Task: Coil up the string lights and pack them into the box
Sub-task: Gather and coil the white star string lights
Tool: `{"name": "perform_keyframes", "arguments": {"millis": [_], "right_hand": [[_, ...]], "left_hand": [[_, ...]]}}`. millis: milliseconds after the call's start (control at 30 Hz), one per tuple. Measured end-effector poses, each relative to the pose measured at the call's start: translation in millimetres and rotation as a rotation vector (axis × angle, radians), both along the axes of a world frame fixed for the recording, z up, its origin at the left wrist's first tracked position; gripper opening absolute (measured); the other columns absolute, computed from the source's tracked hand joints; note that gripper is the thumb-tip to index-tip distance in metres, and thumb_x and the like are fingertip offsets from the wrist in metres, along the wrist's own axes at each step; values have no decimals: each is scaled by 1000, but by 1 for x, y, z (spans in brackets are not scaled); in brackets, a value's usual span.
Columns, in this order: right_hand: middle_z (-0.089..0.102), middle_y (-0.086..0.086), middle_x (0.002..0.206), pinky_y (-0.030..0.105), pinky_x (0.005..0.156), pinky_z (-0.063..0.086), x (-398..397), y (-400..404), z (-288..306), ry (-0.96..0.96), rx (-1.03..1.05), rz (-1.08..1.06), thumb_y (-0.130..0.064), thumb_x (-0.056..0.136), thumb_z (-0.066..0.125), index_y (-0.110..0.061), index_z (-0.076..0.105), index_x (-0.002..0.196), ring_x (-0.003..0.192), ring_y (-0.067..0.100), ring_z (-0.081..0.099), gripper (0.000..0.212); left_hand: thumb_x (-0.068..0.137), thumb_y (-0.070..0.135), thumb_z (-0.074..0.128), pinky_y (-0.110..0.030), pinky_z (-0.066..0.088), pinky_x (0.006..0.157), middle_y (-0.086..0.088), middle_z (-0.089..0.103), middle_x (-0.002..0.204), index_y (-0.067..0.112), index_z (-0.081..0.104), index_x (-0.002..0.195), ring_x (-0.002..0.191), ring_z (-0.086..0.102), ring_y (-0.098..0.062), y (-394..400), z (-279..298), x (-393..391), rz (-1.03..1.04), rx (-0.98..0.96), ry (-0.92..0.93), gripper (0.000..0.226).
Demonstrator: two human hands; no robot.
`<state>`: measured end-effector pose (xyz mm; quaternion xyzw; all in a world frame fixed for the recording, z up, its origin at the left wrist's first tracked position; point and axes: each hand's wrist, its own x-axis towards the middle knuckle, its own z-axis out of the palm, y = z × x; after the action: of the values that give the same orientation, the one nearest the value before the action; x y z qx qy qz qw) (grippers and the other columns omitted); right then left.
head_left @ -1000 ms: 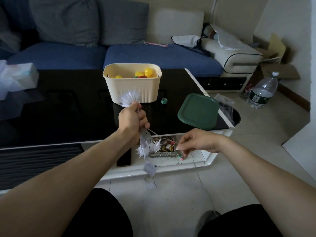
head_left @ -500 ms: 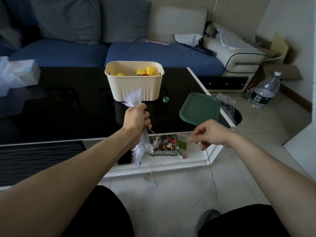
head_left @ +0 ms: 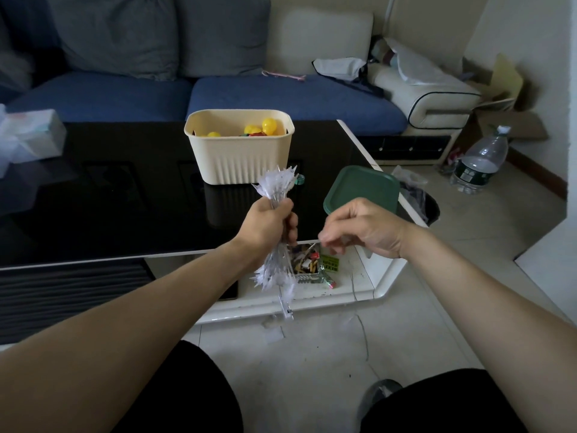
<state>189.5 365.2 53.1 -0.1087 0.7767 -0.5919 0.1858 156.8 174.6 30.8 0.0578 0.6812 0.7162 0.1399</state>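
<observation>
Head view looks down on the coiling step, still short of packing: the left hand (head_left: 271,225) clenches the string lights (head_left: 276,278) as an upright bundle over the near edge of the black glass coffee table (head_left: 125,195), while the right hand (head_left: 362,228) pinches the thin loose wire (head_left: 359,323), which trails to the tiled floor. Next, I judge, that tail needs winding round the bundle before it goes into the cream box (head_left: 240,157), which stands open behind, with its green lid (head_left: 363,190) beside it. A blue sofa (head_left: 281,98) backs the table; a water bottle (head_left: 480,160) stands on the floor at right
</observation>
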Motion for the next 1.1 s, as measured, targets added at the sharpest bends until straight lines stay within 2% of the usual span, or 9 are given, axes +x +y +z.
{"name": "perform_keyframes", "arguments": {"millis": [100,200,367,433,533,667,767,900,1100], "right_hand": [[72,16,76,25,64,51,0,-8,-7,30,129,-19,-10,85,77,-6,80,79,65,17,61,8],[71,20,74,21,61,48,0,-14,-12,105,230,-72,-20,83,82,-4,80,84,63,16,59,16],[70,-3,60,23,54,50,-2,-22,-19,261,440,-213,-30,77,88,-16,75,73,53,5,64,20],[67,-6,61,17,51,47,-5,-25,-23,330,497,-313,-29,72,91,-18,66,72,50,0,60,27],[66,-7,68,14,46,42,-5,-30,-24,397,554,-383,-26,66,94,-20,57,71,52,1,55,38],[72,5,84,37,65,60,-8,-31,-23,360,427,-354,-18,67,93,-19,55,75,66,17,65,39],[67,16,107,49,76,62,-5,-24,-18,102,170,-210,-1,75,86,-15,54,93,75,30,68,39],[68,13,90,37,65,63,-1,-18,-16,-144,21,-207,-4,90,71,-3,58,114,67,23,67,28],[71,4,74,29,58,54,-1,-13,-18,-59,108,-207,-18,94,69,-1,69,103,59,16,61,20]], "left_hand": [[105,16,42,-37,51,58,-10,58,65,1,50,90,54,58,-23,5,-2,2,1,18,-41,23],[105,17,41,-32,53,55,-11,66,69,-6,55,96,58,60,-21,8,-5,1,-41,-60,-62,28],[104,17,42,-52,58,70,-32,67,85,-12,57,96,68,65,-38,11,-12,1,-126,-164,-117,33],[104,19,40,-40,54,54,-32,62,75,-16,54,105,53,59,-31,13,-14,3,-157,-209,-135,37],[102,21,42,-28,38,46,-19,53,71,2,48,97,44,43,-19,14,-17,2,-151,-253,-153,21],[97,17,42,-21,25,43,-9,42,55,7,48,74,37,29,-14,10,-17,-1,-200,-285,-189,26],[96,13,45,-19,23,41,1,35,42,11,47,62,32,27,-12,7,-14,-2,-131,-288,-143,35],[99,13,43,-21,20,39,5,30,43,17,34,67,35,22,-10,-1,-11,-9,-16,-158,-121,34],[103,23,44,-24,23,43,8,34,44,16,34,74,38,26,-10,-3,-14,-7,-80,-167,-115,31]]}}
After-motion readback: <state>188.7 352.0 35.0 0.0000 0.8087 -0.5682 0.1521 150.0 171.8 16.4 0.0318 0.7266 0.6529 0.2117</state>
